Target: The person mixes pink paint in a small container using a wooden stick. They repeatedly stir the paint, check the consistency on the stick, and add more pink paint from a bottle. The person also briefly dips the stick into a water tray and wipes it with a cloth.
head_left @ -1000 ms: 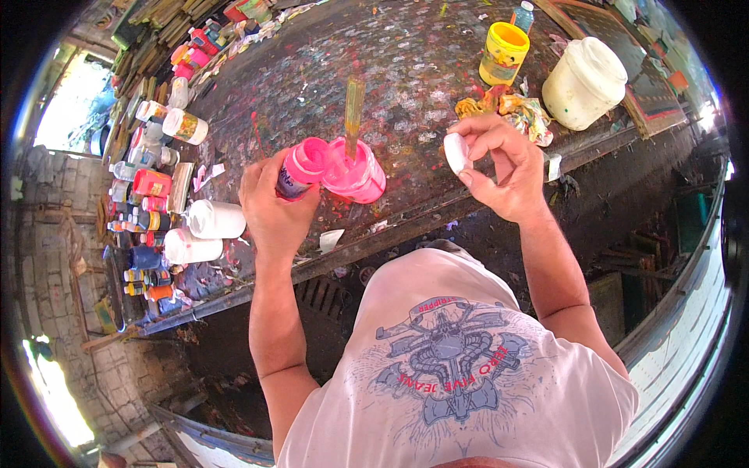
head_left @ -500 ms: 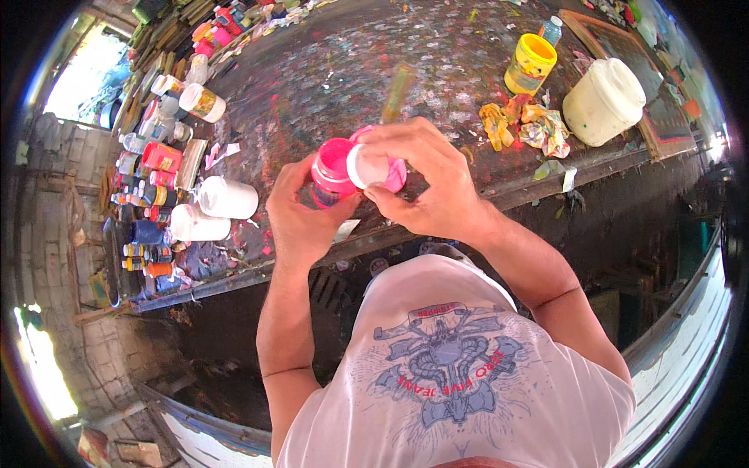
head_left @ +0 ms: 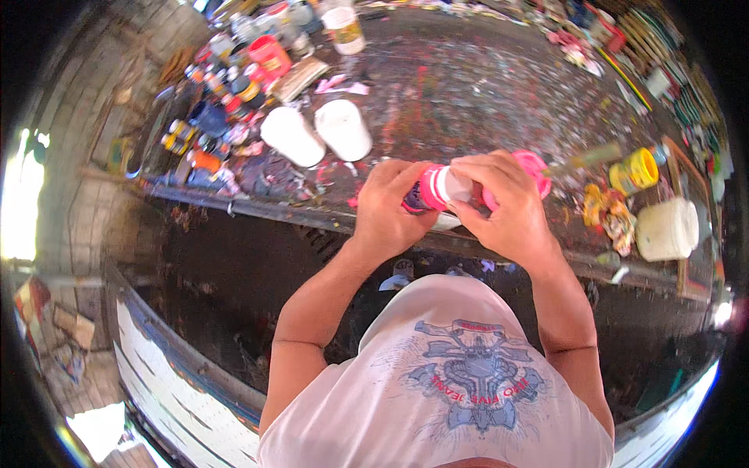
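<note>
My left hand (head_left: 386, 207) is wrapped round a small pink paint jar (head_left: 431, 188), which is tilted toward the right. Against the jar's mouth sits a white screw lid (head_left: 454, 187), gripped between the thumb and fingers of my right hand (head_left: 507, 204). Whether the lid's thread has caught cannot be seen. Just beyond the right hand a pink tub (head_left: 535, 169) shows, partly hidden by the fingers. A paint-stained flat stick (head_left: 587, 158) reaches out to the right from beside it.
Two white tubs (head_left: 343, 131) stand left of my hands on the paint-spattered table (head_left: 468, 93). Many paint bottles (head_left: 234, 93) crowd the far left. On the right are a yellow tub (head_left: 635, 171), crumpled stained rags (head_left: 610, 217) and a large whitish container (head_left: 668, 229).
The lid, held beside the open jar before, is now against its mouth. The jar has tipped toward the right hand. The whole view has turned, so the table's things appear shifted.
</note>
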### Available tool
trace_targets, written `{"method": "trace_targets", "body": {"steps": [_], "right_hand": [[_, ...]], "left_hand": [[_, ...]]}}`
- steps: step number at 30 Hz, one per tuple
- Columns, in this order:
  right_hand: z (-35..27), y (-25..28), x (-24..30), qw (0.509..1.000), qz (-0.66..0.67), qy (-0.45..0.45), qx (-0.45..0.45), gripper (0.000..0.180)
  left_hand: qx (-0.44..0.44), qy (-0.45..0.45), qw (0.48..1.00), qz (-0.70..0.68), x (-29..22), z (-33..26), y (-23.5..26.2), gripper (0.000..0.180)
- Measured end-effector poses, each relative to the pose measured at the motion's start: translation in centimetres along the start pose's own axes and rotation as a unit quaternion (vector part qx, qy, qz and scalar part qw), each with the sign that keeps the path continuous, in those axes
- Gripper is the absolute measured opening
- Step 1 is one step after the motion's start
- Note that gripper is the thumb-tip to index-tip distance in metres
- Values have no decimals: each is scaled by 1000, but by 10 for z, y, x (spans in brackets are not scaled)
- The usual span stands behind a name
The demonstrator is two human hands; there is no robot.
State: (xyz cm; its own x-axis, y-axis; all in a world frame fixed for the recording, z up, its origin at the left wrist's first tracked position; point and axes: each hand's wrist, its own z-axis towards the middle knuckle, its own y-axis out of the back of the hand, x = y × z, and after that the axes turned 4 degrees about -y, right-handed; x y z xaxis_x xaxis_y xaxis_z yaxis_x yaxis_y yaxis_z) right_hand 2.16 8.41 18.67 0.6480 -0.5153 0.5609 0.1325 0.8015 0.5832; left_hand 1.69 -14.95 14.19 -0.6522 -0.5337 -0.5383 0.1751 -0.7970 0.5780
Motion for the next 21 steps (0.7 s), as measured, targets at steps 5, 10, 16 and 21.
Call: {"method": "trace_targets", "body": {"steps": [5,10,16,21], "right_hand": [[18,-58,18,999,6,13,29,45],[44,-115,42,999,-14,30,32,39],[74,-161,69,983,-112,47,140,51],[88,-173,88,986,-93,74,117,71]], "left_hand": [[-42,24,998,48,31,-32,38,64],[-107,54,991,62,63,-62,63,66],[-182,106,977,42,96,-89,86,61],[-227,150,962,14,138,-96,117,62]]}}
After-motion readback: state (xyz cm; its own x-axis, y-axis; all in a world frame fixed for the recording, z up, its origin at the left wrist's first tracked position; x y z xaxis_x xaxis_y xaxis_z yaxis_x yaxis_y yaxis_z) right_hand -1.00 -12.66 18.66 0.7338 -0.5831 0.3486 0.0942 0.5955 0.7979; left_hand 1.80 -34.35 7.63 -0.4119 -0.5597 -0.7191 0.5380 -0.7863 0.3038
